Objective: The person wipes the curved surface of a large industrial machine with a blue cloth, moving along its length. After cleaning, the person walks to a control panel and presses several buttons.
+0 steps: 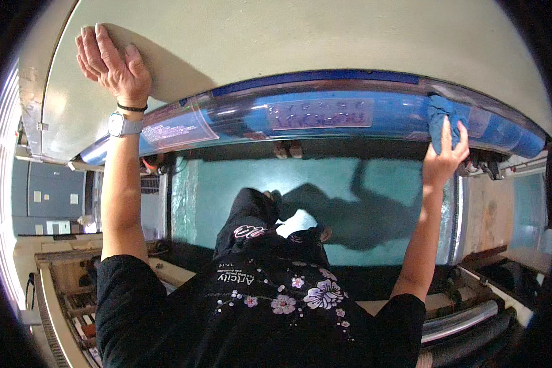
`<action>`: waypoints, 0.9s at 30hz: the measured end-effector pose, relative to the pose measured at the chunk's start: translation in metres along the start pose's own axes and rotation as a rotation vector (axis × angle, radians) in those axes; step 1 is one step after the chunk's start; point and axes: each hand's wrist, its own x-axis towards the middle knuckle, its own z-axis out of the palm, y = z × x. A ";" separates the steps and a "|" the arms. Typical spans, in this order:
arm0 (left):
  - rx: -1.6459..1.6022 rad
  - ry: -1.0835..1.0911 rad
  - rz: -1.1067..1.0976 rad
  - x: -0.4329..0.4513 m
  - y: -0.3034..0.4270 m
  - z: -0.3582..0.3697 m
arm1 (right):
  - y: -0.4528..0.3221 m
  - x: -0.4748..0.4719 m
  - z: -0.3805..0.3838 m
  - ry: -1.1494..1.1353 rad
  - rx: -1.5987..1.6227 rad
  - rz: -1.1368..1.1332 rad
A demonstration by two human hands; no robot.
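My right hand [445,154] grips a crumpled blue cloth [441,119] and presses it against the front of a long curved panel [239,110]. That panel is glossy and blue and bears raised lettering on a plate [321,114]. Farther left, my left hand [115,64] rests flat on a cream-painted machine cover [326,41] just above the panel, fingers apart and holding nothing. A watch [119,124] with a pale strap and a dark cord band [132,108] circle my left wrist.
Below the panel lies a green floor [211,193], crossed by my shadow. Behind me stands machinery with metal rollers [460,322] at the right and a wooden frame [50,294] at the left. Grey cabinets [55,184] stand off to the left, near a bright slatted window [4,161].
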 end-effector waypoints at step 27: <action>-0.025 -0.100 -0.069 -0.004 0.009 -0.021 | -0.017 -0.026 0.018 0.075 0.053 0.201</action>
